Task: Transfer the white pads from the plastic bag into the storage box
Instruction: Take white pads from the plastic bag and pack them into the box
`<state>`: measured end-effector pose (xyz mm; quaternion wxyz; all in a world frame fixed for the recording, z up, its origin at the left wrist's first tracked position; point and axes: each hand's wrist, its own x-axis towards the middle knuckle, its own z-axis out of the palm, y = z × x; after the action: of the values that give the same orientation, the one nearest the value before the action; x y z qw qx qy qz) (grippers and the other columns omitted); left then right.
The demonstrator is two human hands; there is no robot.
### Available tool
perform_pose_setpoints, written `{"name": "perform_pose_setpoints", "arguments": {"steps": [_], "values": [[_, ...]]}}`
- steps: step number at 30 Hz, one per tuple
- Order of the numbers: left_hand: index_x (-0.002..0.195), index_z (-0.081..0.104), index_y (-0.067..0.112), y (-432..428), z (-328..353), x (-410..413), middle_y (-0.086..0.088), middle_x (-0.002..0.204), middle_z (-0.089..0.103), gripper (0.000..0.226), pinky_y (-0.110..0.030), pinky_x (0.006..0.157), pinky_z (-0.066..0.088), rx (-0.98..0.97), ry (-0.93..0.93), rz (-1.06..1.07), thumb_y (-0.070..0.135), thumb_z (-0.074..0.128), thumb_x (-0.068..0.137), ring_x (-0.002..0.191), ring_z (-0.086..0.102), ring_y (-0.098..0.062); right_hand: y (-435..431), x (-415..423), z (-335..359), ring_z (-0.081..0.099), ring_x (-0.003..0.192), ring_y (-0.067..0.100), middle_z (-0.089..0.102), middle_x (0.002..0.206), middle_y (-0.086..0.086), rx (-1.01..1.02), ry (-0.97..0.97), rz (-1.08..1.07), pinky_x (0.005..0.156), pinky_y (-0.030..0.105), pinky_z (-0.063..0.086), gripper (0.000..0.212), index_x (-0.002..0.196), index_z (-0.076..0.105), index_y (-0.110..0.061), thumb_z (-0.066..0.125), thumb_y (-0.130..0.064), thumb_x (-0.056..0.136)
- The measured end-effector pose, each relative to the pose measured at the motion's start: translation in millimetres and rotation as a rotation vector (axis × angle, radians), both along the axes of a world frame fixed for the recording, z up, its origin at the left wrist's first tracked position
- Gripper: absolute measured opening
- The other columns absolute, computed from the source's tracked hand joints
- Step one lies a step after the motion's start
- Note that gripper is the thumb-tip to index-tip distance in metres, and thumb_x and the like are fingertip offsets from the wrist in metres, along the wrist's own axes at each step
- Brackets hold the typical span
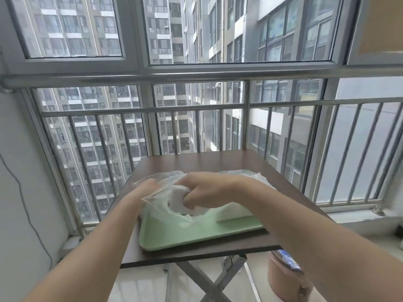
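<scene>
The white pads (177, 200) are a bunched clump, still inside the mouth of the plastic bag (161, 209), which lies over the left part of a green tray (196, 234). The right hand (204, 190) reaches in from the right, its fingers curled tight round the clump. The left hand (145, 189) is at the bag's left edge and looks to be gripping the film to keep the mouth open, though most of its fingers are hidden. Just right of the bag, also on the tray, is the white storage box (235, 213), partly behind the right forearm. The tray lies on a brown folding table (196, 162) beside a balcony railing.

The step in hand is probably drawing a handful out of the bag. Next, the right hand should lift clear of the film, carry the pads right over the box rim and let go, while the left hand keeps the bag down
</scene>
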<state>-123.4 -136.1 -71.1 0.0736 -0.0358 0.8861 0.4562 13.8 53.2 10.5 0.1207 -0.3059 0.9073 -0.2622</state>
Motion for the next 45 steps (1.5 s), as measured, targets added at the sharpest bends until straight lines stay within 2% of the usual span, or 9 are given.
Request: {"name": "perform_pose_setpoints", "arguments": {"steps": [5, 13, 19, 22, 25, 29, 32, 35, 45], "values": [[0.086, 0.067, -0.008, 8, 38, 29, -0.003, 0.056, 0.055, 0.021, -0.014, 0.048, 0.039, -0.211, 0.063, -0.110, -0.004, 0.051, 0.098, 0.039, 0.052, -0.003, 82, -5, 13, 0.063, 0.079, 0.024, 0.061, 0.104, 0.021, -0.502, -0.251, -0.166, 0.064, 0.030, 0.055, 0.031, 0.116, 0.054, -0.002, 0.050, -0.003, 0.086], [0.146, 0.047, 0.017, 60, 116, 105, -0.003, 0.153, 0.044, 0.054, -0.036, 0.115, 0.029, -0.328, 0.196, -0.397, 0.046, 0.048, 0.100, 0.139, 0.042, -0.024, 148, -26, -7, 0.060, 0.095, 0.034, 0.061, 0.106, 0.021, -0.789, -0.206, -0.472, 0.074, 0.042, 0.053, 0.041, 0.116, 0.057, -0.006, 0.056, -0.006, 0.076], [0.155, 0.031, 0.032, 98, 80, 114, 0.008, 0.162, 0.029, 0.067, -0.038, 0.123, 0.020, -0.818, -0.009, -0.760, 0.051, 0.056, 0.096, 0.147, 0.031, -0.016, 163, -48, -18, 0.065, 0.086, 0.027, 0.069, 0.092, 0.003, -0.774, -0.247, -0.831, 0.085, 0.048, 0.055, 0.018, 0.084, 0.067, -0.021, 0.070, -0.020, 0.067], [0.151, 0.042, 0.027, 95, 76, 103, 0.006, 0.158, 0.038, 0.076, -0.040, 0.121, 0.025, -0.964, -0.071, -0.691, 0.068, 0.053, 0.088, 0.144, 0.037, -0.018, 167, -42, -14, 0.051, 0.058, 0.003, 0.059, 0.064, -0.017, -0.743, -0.456, -0.774, 0.055, 0.026, 0.050, 0.022, 0.071, 0.063, -0.033, 0.054, -0.013, 0.073], [0.129, 0.064, 0.017, 105, 88, 102, 0.001, 0.141, 0.059, 0.090, -0.044, 0.110, 0.040, -1.047, -0.049, -0.586, 0.087, 0.045, 0.075, 0.126, 0.055, -0.023, 180, -40, -14, 0.064, 0.079, 0.018, 0.069, 0.092, 0.010, -0.878, -0.242, -0.894, 0.060, 0.025, 0.049, 0.021, 0.099, 0.070, -0.012, 0.053, -0.008, 0.086], [0.072, 0.054, 0.017, 154, 97, 111, 0.003, 0.077, 0.061, 0.061, -0.032, 0.073, 0.053, -1.064, 0.461, -0.387, 0.075, 0.043, 0.089, 0.068, 0.056, -0.016, 197, -39, -21, 0.065, 0.094, 0.031, 0.065, 0.107, 0.011, -0.750, 0.000, -0.927, 0.071, 0.035, 0.054, 0.026, 0.108, 0.068, -0.004, 0.059, -0.010, 0.085], [0.113, 0.066, 0.025, 196, 82, 108, 0.002, 0.112, 0.068, 0.044, -0.038, 0.084, 0.055, -0.918, 0.602, -0.588, 0.060, 0.058, 0.088, 0.097, 0.064, -0.021, 205, -36, -25, 0.065, 0.086, 0.028, 0.063, 0.100, 0.011, -0.712, -0.033, -0.935, 0.062, 0.033, 0.055, 0.024, 0.105, 0.066, -0.004, 0.063, -0.011, 0.083], [0.151, 0.032, 0.040, 215, 56, 98, 0.004, 0.153, 0.045, 0.074, -0.045, 0.107, 0.042, -0.808, 0.484, -0.850, 0.045, 0.067, 0.086, 0.136, 0.045, -0.023, 212, -36, -34, 0.064, 0.085, 0.029, 0.062, 0.099, 0.016, -0.760, -0.080, -1.004, 0.064, 0.037, 0.059, 0.027, 0.108, 0.062, 0.001, 0.063, -0.009, 0.082], [0.130, 0.049, 0.043, 216, 35, 92, 0.009, 0.149, 0.046, 0.058, -0.042, 0.109, 0.040, -0.685, 0.481, -0.855, 0.036, 0.051, 0.073, 0.138, 0.039, -0.016, 227, -33, -53, 0.065, 0.083, 0.034, 0.059, 0.120, 0.025, -1.007, -0.296, -1.109, 0.055, 0.034, 0.058, 0.043, 0.121, 0.053, -0.006, 0.054, -0.008, 0.079]]}}
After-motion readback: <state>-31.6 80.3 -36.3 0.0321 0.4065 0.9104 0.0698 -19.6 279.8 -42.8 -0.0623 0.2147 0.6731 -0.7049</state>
